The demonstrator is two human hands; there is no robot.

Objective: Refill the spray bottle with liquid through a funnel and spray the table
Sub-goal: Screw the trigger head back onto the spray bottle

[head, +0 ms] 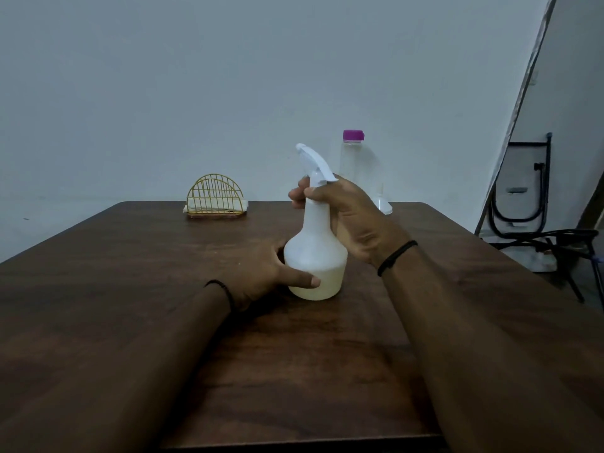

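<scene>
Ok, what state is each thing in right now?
Spray bottle: upright on the table, head on, pale liquid low in the base.
Left hand: holds the bottle's base.
Right hand: grips the bottle's neck.
Clear bottle: upright, purple cap on, looks empty.
Funnel: sits mouth-down by the clear bottle.
Wire holder: upright at the far edge.

A dark wooden table carries a white spray bottle upright near its middle, pale liquid low inside. At the far edge stand a gold wire holder toward the left and a clear purple-capped bottle toward the right, a white funnel beside it.
</scene>
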